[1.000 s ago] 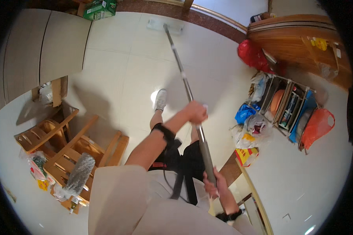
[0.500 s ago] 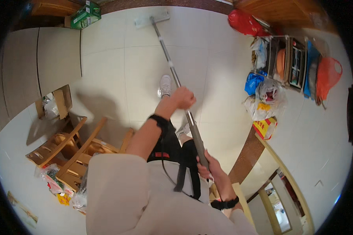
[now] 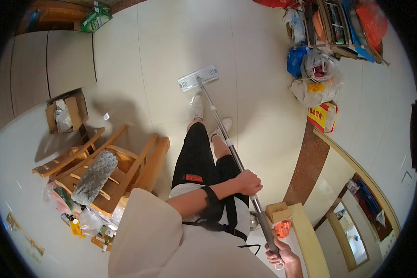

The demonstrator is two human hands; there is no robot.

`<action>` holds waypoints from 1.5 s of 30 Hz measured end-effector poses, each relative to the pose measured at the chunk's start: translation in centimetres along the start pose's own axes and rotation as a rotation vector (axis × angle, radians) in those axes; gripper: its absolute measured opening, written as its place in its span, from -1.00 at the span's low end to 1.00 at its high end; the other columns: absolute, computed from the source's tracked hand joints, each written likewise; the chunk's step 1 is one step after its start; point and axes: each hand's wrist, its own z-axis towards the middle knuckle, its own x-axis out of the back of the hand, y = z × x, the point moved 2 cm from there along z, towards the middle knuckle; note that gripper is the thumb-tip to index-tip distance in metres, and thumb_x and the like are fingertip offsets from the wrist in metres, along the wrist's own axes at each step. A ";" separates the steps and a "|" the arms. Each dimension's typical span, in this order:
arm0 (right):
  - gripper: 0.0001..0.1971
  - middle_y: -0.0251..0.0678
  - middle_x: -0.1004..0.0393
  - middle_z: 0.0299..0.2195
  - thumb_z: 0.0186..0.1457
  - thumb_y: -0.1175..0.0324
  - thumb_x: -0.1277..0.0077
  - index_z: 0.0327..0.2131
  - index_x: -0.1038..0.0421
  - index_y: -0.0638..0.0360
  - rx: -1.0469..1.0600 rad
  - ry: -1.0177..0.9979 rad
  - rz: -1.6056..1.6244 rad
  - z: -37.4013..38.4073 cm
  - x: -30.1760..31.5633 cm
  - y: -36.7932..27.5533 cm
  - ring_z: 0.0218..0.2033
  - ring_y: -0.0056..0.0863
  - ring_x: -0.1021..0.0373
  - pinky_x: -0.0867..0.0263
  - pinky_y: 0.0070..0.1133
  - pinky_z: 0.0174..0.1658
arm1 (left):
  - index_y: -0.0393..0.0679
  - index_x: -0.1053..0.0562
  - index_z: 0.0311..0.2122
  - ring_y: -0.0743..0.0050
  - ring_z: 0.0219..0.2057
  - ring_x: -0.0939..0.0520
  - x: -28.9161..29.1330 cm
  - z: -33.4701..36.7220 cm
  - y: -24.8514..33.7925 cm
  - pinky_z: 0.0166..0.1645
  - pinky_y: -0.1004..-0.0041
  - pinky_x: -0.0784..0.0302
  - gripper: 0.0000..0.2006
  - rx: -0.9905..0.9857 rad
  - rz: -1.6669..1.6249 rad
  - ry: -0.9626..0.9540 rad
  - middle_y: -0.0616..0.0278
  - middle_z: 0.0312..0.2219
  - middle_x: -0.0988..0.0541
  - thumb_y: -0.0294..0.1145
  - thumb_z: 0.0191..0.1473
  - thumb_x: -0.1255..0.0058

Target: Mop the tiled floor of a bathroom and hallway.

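Note:
A flat mop (image 3: pixel 213 107) slants across the middle, its pole running from upper left to lower right. Its pale rectangular head (image 3: pixel 190 83) lies on the light tiles just beyond my shoes. My left hand (image 3: pixel 249 182) is closed round the silver pole, above the grey handle grip. At the lower right, my right hand (image 3: pixel 285 255) grips the end of that grey handle, close to a small hanging ring. Both of my feet (image 3: pixel 198 107) stand on the floor beside the pole.
Wooden chairs (image 3: pixel 139 162) stand at left, with a grey fluffy pad (image 3: pixel 95 178) on them. Beyond are a cardboard box (image 3: pixel 74 111) and cabinets (image 3: pixel 70 65). A crowded rack (image 3: pixel 329 23), plastic bags (image 3: pixel 319 74) and a yellow-red bag (image 3: pixel 323 116) line the right side. Cardboard boxes (image 3: pixel 279 212) sit near the handle.
The mop head has come back from the far edge of the floor to near my feet. Both hands have moved down and right with the pole, still holding it. More of the chairs now shows.

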 end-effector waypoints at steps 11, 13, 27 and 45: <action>-0.47 -0.40 -0.11 -0.83 0.05 -0.18 0.42 -0.45 -0.22 0.16 0.046 -0.006 -0.151 10.5 -3.9 -4.2 -0.88 -0.62 -0.01 0.06 -0.64 -0.82 | -0.11 -0.44 -0.65 0.11 -0.53 -0.53 5.0 -2.5 -10.0 -0.42 0.21 -0.40 -0.76 -0.019 0.354 -0.029 0.10 -0.66 -0.49 -0.26 -0.12 0.20; -0.46 -0.42 -0.11 -0.82 0.04 -0.20 0.42 -0.45 -0.22 0.15 0.218 0.000 -0.365 13.8 -6.6 -8.4 -0.88 -0.62 -0.01 0.04 -0.65 -0.80 | -0.12 -0.45 -0.67 0.06 -0.52 -0.52 12.1 -3.5 -10.9 -0.43 0.14 -0.36 -0.74 0.311 0.166 -0.008 0.06 -0.63 -0.49 -0.23 -0.15 0.18; -0.51 -0.47 -0.06 -0.83 0.05 -0.17 0.36 -0.47 -0.18 0.13 0.294 0.009 -0.516 17.3 0.9 -10.1 -0.88 -0.68 0.04 0.06 -0.68 -0.81 | -0.18 -0.47 -0.61 -0.02 -0.51 -0.50 2.3 -0.9 -16.0 -0.34 0.17 -0.38 -0.65 0.475 0.336 0.229 0.00 -0.61 -0.49 -0.16 -0.11 0.28; -0.73 -0.40 -0.19 -0.76 0.13 0.18 0.26 -0.45 -0.22 0.19 0.199 0.600 -0.660 -10.3 31.0 -5.4 -0.85 -0.68 -0.06 -0.02 -0.67 -0.80 | -0.22 -0.42 -0.69 -0.01 -0.58 -0.50 -24.5 20.4 11.8 -0.42 0.17 -0.37 -0.62 0.169 -0.058 0.150 -0.02 -0.67 -0.47 -0.18 -0.06 0.30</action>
